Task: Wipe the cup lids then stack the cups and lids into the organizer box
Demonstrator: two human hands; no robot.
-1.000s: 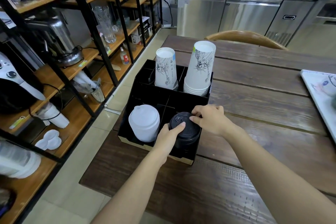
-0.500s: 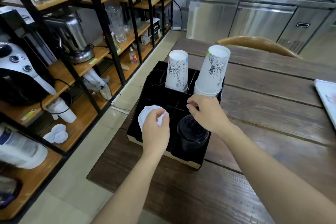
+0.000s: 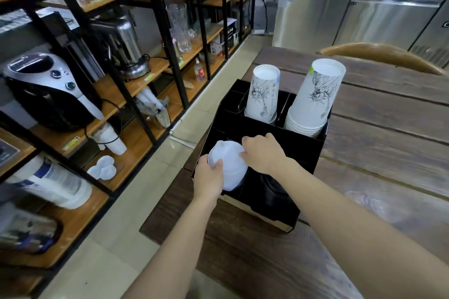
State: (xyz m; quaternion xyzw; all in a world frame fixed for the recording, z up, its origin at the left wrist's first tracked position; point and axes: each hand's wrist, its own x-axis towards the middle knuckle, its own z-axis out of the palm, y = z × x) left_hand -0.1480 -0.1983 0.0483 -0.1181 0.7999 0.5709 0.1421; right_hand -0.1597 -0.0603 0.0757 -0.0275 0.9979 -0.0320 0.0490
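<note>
A black organizer box [image 3: 305, 145] sits on the near left corner of the wooden table [image 3: 379, 148]. Its front left compartment holds a stack of white lids [image 3: 229, 165]. My left hand [image 3: 209, 178] grips that stack from the near side, and my right hand [image 3: 263, 153] holds it from the far right side. A stack of black lids [image 3: 272, 188] stands in the front right compartment, partly hidden under my right forearm. Two stacks of upside-down printed paper cups, a small one [image 3: 263, 93] and a larger one [image 3: 315, 97], fill the back compartments.
Black-framed wooden shelves [image 3: 116, 94] with appliances, glasses and white cups line the left side, across a strip of tiled floor. A wooden chair back [image 3: 379, 54] rises behind the table. Stainless steel cabinets [image 3: 359, 19] stand at the back.
Both hands left the black lid stack and moved left onto the white lid stack. The camera view swung left and nearer the box.
</note>
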